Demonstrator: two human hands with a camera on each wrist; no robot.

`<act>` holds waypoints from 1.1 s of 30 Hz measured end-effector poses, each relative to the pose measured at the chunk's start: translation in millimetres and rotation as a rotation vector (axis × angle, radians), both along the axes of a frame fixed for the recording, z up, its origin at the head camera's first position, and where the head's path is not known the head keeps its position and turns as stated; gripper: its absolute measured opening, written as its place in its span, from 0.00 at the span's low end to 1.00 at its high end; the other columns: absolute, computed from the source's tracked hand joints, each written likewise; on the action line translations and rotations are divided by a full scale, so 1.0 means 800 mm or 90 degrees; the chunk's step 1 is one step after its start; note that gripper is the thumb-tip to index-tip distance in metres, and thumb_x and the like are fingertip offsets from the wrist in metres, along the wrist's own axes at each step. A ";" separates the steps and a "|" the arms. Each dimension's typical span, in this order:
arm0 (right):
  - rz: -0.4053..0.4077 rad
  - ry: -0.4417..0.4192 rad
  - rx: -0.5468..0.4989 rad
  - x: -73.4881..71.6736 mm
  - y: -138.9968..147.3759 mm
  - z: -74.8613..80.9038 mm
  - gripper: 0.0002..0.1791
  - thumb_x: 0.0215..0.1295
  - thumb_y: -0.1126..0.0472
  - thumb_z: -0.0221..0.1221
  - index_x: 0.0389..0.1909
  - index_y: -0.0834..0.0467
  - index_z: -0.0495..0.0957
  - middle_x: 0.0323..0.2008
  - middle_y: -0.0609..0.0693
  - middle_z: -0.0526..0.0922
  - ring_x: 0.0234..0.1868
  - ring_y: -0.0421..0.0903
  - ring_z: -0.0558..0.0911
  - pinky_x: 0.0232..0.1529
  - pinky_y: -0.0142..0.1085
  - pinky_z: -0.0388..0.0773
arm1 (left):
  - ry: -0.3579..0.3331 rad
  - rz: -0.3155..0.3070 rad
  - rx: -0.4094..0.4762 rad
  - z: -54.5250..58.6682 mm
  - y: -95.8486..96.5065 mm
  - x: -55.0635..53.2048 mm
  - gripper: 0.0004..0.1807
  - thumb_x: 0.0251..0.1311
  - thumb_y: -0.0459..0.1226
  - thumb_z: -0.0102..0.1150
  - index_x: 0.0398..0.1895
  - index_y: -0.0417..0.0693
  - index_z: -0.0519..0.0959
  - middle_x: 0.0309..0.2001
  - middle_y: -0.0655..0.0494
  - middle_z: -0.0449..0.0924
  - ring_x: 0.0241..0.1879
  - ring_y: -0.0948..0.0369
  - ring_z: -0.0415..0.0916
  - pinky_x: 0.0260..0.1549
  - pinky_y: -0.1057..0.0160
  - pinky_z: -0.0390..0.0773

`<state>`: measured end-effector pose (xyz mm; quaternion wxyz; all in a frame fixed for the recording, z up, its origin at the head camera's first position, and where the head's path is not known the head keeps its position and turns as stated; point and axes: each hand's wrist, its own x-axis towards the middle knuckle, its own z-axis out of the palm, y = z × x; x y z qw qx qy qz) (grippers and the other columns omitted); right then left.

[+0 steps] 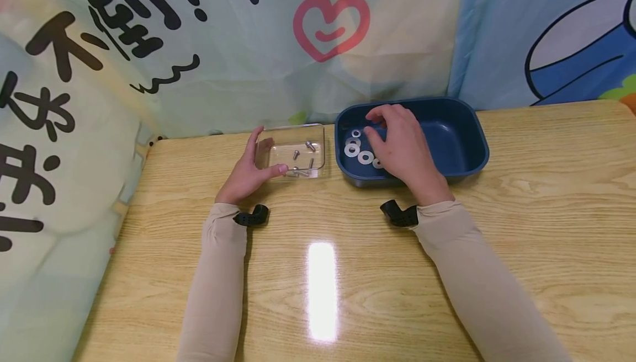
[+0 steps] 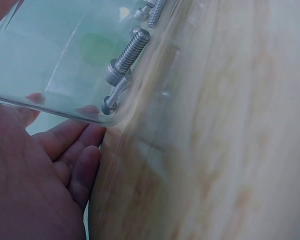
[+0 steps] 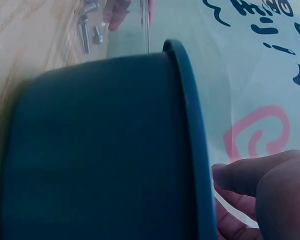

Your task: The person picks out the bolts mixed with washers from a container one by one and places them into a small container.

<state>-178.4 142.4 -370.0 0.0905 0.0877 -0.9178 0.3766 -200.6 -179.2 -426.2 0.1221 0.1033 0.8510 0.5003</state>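
At the left, a clear plastic box (image 1: 318,149) stands on the table with several metal socket-head screws (image 2: 131,52) in it. My left hand (image 1: 247,169) grips its left end, thumb at the near side and fingers at the far side. Washers (image 1: 365,157) lie in the left part of a dark blue bin (image 1: 464,171). Above them is my right hand (image 1: 408,149), thumb and fingers loosely bent and apart, with nothing seen between them. In the right wrist view the bin's wall hides the washers and part of the fingers.
The wooden table (image 1: 278,273) carries both containers near its back edge, the bin just right of the box. Behind it hangs a printed cloth (image 1: 397,36) with a red heart. Each wrist wears a black camera mount (image 1: 252,216).
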 end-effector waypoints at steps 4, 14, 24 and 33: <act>-0.011 0.003 0.001 0.001 0.008 0.000 0.14 0.74 0.62 0.57 0.54 0.65 0.78 0.49 0.62 0.77 0.51 0.60 0.74 0.54 0.54 0.70 | 0.000 0.000 0.002 0.000 0.000 -0.001 0.57 0.60 0.48 0.71 0.82 0.59 0.39 0.76 0.50 0.58 0.77 0.54 0.49 0.72 0.43 0.50; -0.032 -0.007 0.007 0.001 0.023 -0.004 0.15 0.74 0.61 0.57 0.54 0.65 0.78 0.48 0.63 0.76 0.50 0.60 0.74 0.53 0.54 0.69 | -0.004 -0.003 0.012 0.003 0.002 0.002 0.57 0.61 0.45 0.70 0.82 0.60 0.38 0.77 0.50 0.58 0.77 0.54 0.48 0.72 0.43 0.48; -0.044 -0.047 0.023 -0.003 0.034 -0.006 0.15 0.74 0.63 0.57 0.57 0.65 0.77 0.51 0.64 0.75 0.52 0.61 0.73 0.56 0.56 0.69 | 0.000 0.001 0.010 -0.001 -0.002 0.002 0.57 0.62 0.46 0.70 0.82 0.59 0.38 0.77 0.49 0.57 0.77 0.55 0.49 0.73 0.45 0.47; -0.060 -0.059 0.058 -0.008 0.048 -0.011 0.16 0.73 0.65 0.57 0.57 0.66 0.76 0.52 0.66 0.75 0.55 0.62 0.72 0.58 0.57 0.68 | -0.009 -0.002 0.021 -0.001 0.000 0.002 0.57 0.61 0.46 0.70 0.82 0.60 0.38 0.77 0.51 0.57 0.77 0.55 0.49 0.72 0.45 0.50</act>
